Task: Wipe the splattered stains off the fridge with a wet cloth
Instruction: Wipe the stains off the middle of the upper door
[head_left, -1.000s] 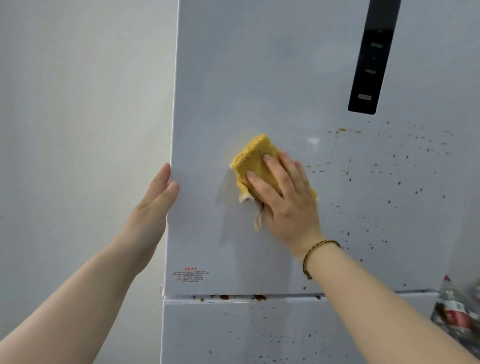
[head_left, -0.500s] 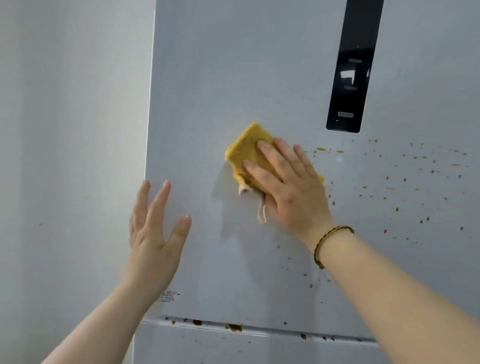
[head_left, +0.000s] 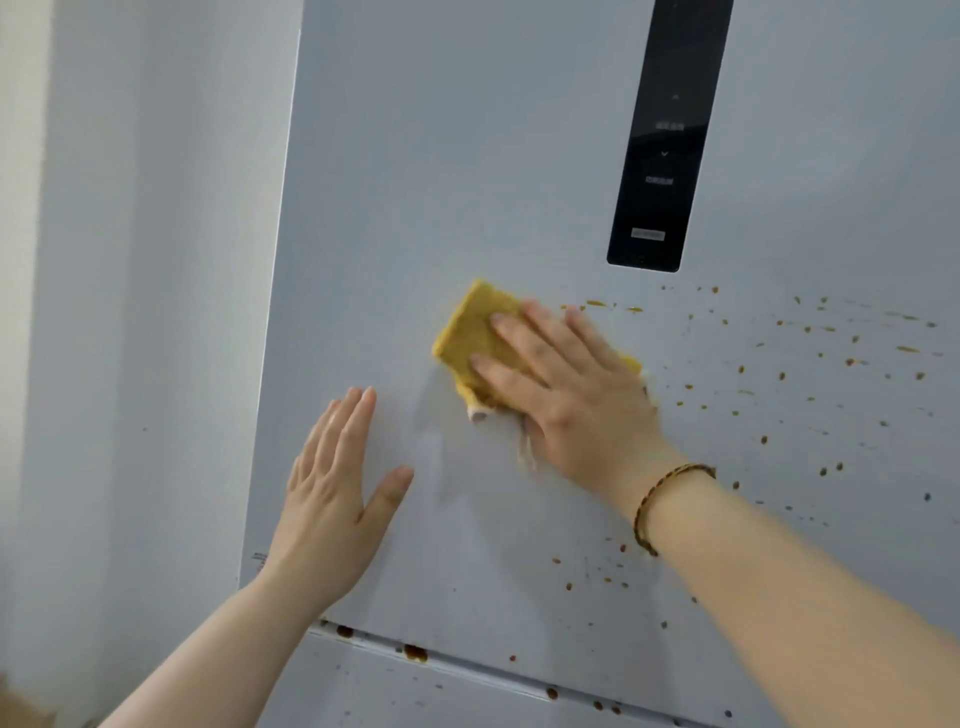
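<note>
A pale fridge (head_left: 467, 156) door fills the view beside a wall (head_left: 130, 312). The right grip (head_left: 576, 395), fingers straight, presses the cloth (head_left: 475, 332) flat to the door. The cloth looks soft, light and limp, so a spread palm should hold it best. Stains (head_left: 779, 374) speckle the door to the right. The left grip (head_left: 332, 499) rests flat lower left.

Cloth (head_left: 475, 332) on fridge door (head_left: 441, 156) (stains (head_left: 782, 375) rightward)
</note>
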